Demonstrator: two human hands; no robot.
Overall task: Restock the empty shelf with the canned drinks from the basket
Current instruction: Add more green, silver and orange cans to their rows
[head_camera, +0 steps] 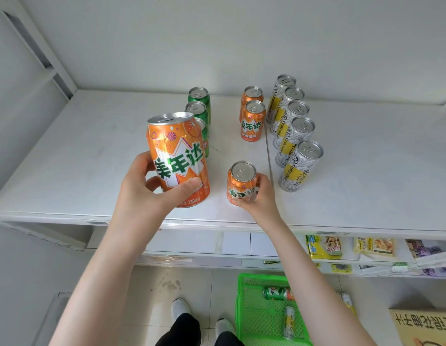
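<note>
Beyond the right grip (260,196), two orange cans (252,121) line up; it clasps a third can (240,181) on the shelf (92,158). Left grip (142,186) holds a fourth can (177,156) aloft; could knock green cans (199,106) just behind.

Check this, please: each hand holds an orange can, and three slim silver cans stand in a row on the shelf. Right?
The head view shows five slim silver cans in that row, not three. The left hand holds one orange can, the right hand another orange can.
</note>
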